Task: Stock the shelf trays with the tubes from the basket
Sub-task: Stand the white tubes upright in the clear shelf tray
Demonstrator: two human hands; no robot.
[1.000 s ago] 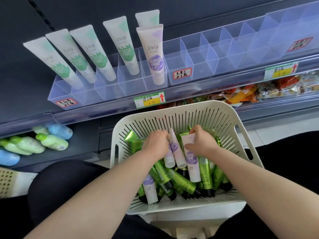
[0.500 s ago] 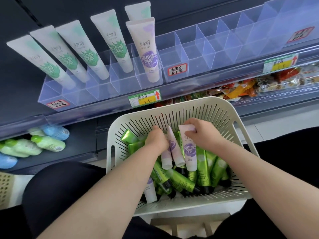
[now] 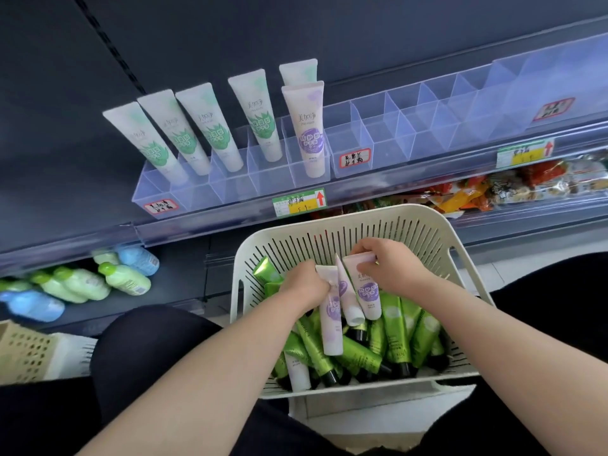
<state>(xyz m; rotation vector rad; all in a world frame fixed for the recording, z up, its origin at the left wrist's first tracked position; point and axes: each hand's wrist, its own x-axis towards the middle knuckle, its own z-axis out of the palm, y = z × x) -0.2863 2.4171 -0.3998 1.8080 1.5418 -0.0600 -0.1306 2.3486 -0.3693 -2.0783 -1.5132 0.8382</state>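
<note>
A cream slotted basket [image 3: 441, 235] in front of me holds several bright green tubes [image 3: 394, 337] and a few pale purple-labelled ones. My left hand [image 3: 304, 283] grips the crimped end of one purple tube [image 3: 331, 327], which hangs down over the green ones. My right hand [image 3: 391, 268] pinches the top of another purple tube [image 3: 368, 294]; a third purple tube [image 3: 345, 297] leans between the two. Above, a clear divided shelf tray [image 3: 237, 182] holds several white-and-green tubes [image 3: 210, 130] and one purple tube [image 3: 306, 133] standing upright.
A second clear divided tray [image 3: 424, 126] runs to the right, its visible compartments bare. Price tags [image 3: 299, 202] sit on the shelf edge. Green and blue bottles [image 3: 128, 278] lie on the lower shelf at left, snack packets [image 3: 513, 189] at right. A beige crate [image 3: 29, 353] stands at far left.
Both hands have lifted slightly within the basket, each drawing a purple tube upward. The view has tilted down, so the shelf trays sit lower in frame.
</note>
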